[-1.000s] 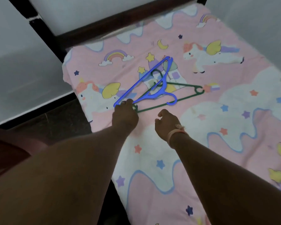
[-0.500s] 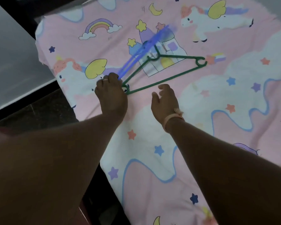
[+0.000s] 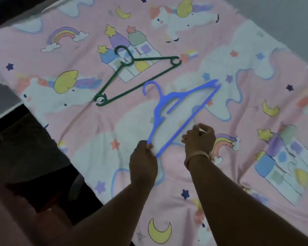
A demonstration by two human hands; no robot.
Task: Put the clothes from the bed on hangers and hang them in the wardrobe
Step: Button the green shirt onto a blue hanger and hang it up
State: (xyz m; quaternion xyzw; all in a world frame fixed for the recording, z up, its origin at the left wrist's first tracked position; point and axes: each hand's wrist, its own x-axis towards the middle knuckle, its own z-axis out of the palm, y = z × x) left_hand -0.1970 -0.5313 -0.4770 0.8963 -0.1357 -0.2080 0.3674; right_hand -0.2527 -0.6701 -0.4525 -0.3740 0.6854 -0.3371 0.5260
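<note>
Blue hanger [image 3: 169, 110]: held up over the bed w/ both hands. Hook points to 11 o'clock, far tip reaches to 1 o'clock.
Left hand [image 3: 143, 164]: fingers curled, pinches the near tip of the blue hanger at abt 6 o'clock of it.
Right hand [image 3: 199, 139]: fingers curled round the blue hanger's bottom bar, just at 3 o'clock of the left hand. A thin band sits on the wrist.
Green hanger [image 3: 137, 77]: lies flat on the bed at 11 o'clock from the blue one, near it. Can't tell if they touch. No hand on it. Hook lies on the castle pic.
Bed [image 3: 89, 125]: pink sheet w/ unicorns, rainbows, stars, moons & castles. It fills most of the view.
Floor [image 3: 25, 153]: dark, at 8 o'clock, next to the bed edge.
Clothes: can't see any here.
</note>
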